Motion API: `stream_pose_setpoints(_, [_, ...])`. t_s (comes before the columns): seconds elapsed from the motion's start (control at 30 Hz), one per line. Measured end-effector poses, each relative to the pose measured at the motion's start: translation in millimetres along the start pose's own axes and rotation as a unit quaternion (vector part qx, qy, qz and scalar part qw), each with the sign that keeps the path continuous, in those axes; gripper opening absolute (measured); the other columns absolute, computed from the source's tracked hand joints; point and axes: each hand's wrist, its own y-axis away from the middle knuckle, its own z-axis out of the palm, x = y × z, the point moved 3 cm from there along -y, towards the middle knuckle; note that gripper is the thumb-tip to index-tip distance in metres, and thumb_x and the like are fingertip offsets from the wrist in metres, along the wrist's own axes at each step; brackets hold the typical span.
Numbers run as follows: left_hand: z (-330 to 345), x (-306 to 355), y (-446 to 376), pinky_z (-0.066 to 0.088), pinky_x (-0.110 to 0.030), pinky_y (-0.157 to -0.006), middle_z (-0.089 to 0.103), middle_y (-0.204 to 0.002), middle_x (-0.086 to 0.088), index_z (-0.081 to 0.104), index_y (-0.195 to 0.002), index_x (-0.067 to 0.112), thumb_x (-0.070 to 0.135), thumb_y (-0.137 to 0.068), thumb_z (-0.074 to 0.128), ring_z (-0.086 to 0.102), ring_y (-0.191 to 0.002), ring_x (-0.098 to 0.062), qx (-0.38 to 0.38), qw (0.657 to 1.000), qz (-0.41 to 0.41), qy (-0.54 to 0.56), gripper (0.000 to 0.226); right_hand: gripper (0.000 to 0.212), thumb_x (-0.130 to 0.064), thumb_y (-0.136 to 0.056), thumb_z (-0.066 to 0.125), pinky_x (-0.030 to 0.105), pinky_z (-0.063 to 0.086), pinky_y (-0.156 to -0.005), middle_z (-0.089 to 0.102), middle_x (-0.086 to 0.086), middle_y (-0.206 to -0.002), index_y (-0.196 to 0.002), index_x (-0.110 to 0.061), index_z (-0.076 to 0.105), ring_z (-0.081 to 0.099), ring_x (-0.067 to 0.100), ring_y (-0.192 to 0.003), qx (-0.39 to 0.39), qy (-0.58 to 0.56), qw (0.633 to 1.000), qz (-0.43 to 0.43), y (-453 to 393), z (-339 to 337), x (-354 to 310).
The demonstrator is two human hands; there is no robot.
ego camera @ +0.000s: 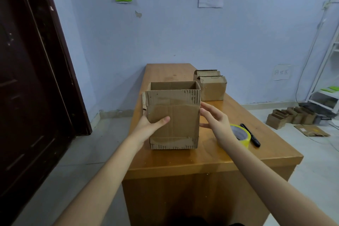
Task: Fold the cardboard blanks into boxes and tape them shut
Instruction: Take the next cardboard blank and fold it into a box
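Observation:
A brown cardboard box (176,121) stands upright on the wooden table (211,158), its top open and the near top flap folded down outside. My left hand (150,124) holds the box's left corner, thumb across the front face and fingers behind the left side. Beside the box's right wall my right hand (214,121) has its fingers straight, fingertips at or just off the cardboard. A roll of yellow tape (242,135) lies on the table right of that hand, partly hidden by my wrist.
A black marker (250,135) lies right of the tape. Two folded boxes (211,86) sit at the table's far right. Several small boxes (291,116) and a flat blank (311,130) are on the floor at right, by a white shelf (328,86). A dark door (33,79) stands left.

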Motion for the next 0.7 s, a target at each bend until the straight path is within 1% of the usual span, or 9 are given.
stream_pose_setpoints(0.1, [2.1,-4.7,10.3,0.038,-0.032,-0.102,0.055,-0.112,0.016,0.041,-0.130,0.031,0.038,-0.066,0.077,0.049,-0.116,-0.013,-0.003,1.000,-0.013,-0.011,0.073,0.022,-0.024,-0.094,0.055,0.023,0.057,-0.068,0.066,-0.015,-0.110,-0.114,-0.032,0.061,0.063,0.002,-0.102,-0.004,0.009,1.000,0.002,7.0,-3.3,8.6])
stream_pose_setpoints(0.17, [5.5,-7.8,15.8,0.038,-0.032,-0.101,0.053,-0.122,0.011,0.036,-0.139,0.028,0.039,-0.068,0.076,0.048,-0.116,-0.012,-0.004,0.999,-0.021,-0.026,0.082,0.023,-0.020,-0.097,0.051,0.021,0.056,-0.070,0.066,-0.011,-0.112,-0.116,-0.028,0.061,0.062,0.005,-0.104,0.005,0.003,1.000,0.004,9.1,-4.8,13.6])
stream_pose_setpoints(0.23, [7.1,-7.7,18.3,0.038,-0.034,-0.103,0.048,-0.136,0.006,0.028,-0.145,0.027,0.043,-0.065,0.077,0.046,-0.120,-0.013,0.000,0.999,-0.020,-0.035,0.095,0.023,-0.019,-0.099,0.047,0.019,0.055,-0.072,0.065,-0.010,-0.111,-0.117,-0.024,0.060,0.060,0.003,-0.103,0.012,0.007,1.000,0.001,9.4,-4.5,15.8])
stream_pose_setpoints(0.33, [5.5,4.3,21.3,0.031,-0.044,-0.112,0.039,-0.146,0.005,0.023,-0.147,0.031,0.056,-0.055,0.074,0.038,-0.133,-0.018,0.028,0.999,0.008,-0.028,0.108,0.019,-0.026,-0.099,0.047,0.020,0.053,-0.074,0.064,-0.012,-0.106,-0.113,-0.025,0.058,0.059,0.004,-0.101,0.009,0.022,1.000,-0.001,8.0,-2.0,11.7])
stream_pose_setpoints(0.4, [3.6,15.7,22.7,0.027,-0.045,-0.113,0.037,-0.148,0.005,0.023,-0.147,0.029,0.061,-0.055,0.067,0.035,-0.135,-0.018,0.057,0.998,0.017,-0.017,0.108,0.021,-0.036,-0.100,0.042,0.023,0.051,-0.076,0.065,-0.011,-0.102,-0.106,-0.027,0.060,0.059,0.006,-0.100,0.005,0.035,0.999,0.004,5.5,2.0,0.8])
stream_pose_setpoints(0.5, [1.6,28.4,20.8,0.027,-0.045,-0.113,0.044,-0.138,0.013,0.037,-0.142,0.028,0.079,-0.056,0.056,0.038,-0.130,-0.012,0.061,0.998,0.003,0.007,0.102,0.037,-0.045,-0.102,0.027,0.022,0.047,-0.069,0.065,-0.017,-0.093,-0.095,-0.033,0.062,0.059,0.002,-0.092,0.004,0.044,0.998,0.038,-0.3,8.8,-21.4])
stream_pose_setpoints(0.57, [0.5,32.7,17.1,0.027,-0.046,-0.112,0.048,-0.139,0.008,0.045,-0.138,0.028,0.088,-0.051,0.052,0.039,-0.132,-0.016,0.064,0.998,-0.017,0.019,0.106,0.046,-0.049,-0.100,0.023,0.020,0.047,-0.063,0.066,-0.019,-0.085,-0.089,-0.032,0.064,0.061,0.000,-0.085,-0.006,0.056,0.997,0.054,-3.5,11.7,-34.6])
stream_pose_setpoints(0.63, [0.1,37.0,14.9,0.024,-0.049,-0.113,0.045,-0.143,0.005,0.043,-0.139,0.031,0.090,-0.050,0.048,0.035,-0.135,-0.019,0.065,0.997,-0.023,0.023,0.107,0.047,-0.052,-0.099,0.025,0.020,0.048,-0.059,0.066,-0.020,-0.080,-0.084,-0.032,0.064,0.061,0.001,-0.081,-0.020,0.071,0.996,0.055,-4.9,13.5,-42.8])
stream_pose_setpoints(0.7, [-0.2,38.3,12.2,0.022,-0.052,-0.113,0.042,-0.145,0.006,0.040,-0.139,0.039,0.097,-0.041,0.046,0.034,-0.136,-0.019,0.051,0.998,-0.029,0.021,0.114,0.040,-0.053,-0.098,0.030,0.017,0.049,-0.055,0.063,-0.020,-0.081,-0.082,-0.034,0.061,0.060,0.003,-0.081,-0.031,0.080,0.995,0.056,-5.3,13.7,-45.9])
